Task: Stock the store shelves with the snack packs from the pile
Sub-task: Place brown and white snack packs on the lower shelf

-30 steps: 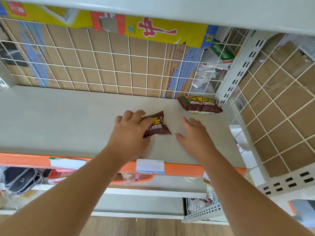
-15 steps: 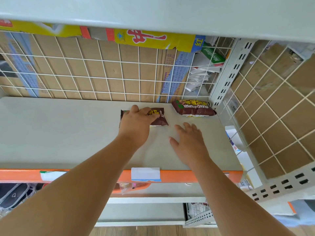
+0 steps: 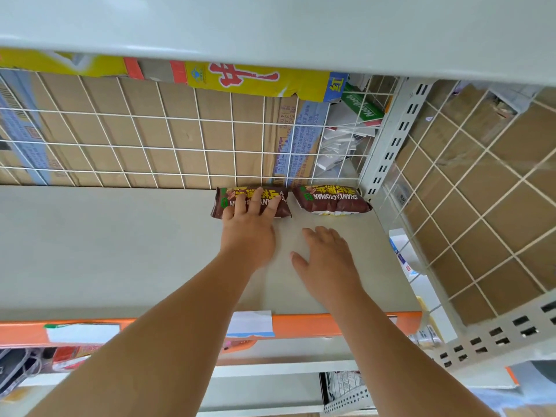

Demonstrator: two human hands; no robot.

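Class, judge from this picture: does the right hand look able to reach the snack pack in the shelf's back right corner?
Probably yes. The right hand is open in front of the corner snack pack, with only bare shelf between them; the left hand rests on the neighbouring pack.

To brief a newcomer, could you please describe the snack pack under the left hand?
Follow the grey shelf with the orange edge to its back right corner, by the wire grid. The brown corner pack lies there; yours is the matching left pack beside it, under the left hand.
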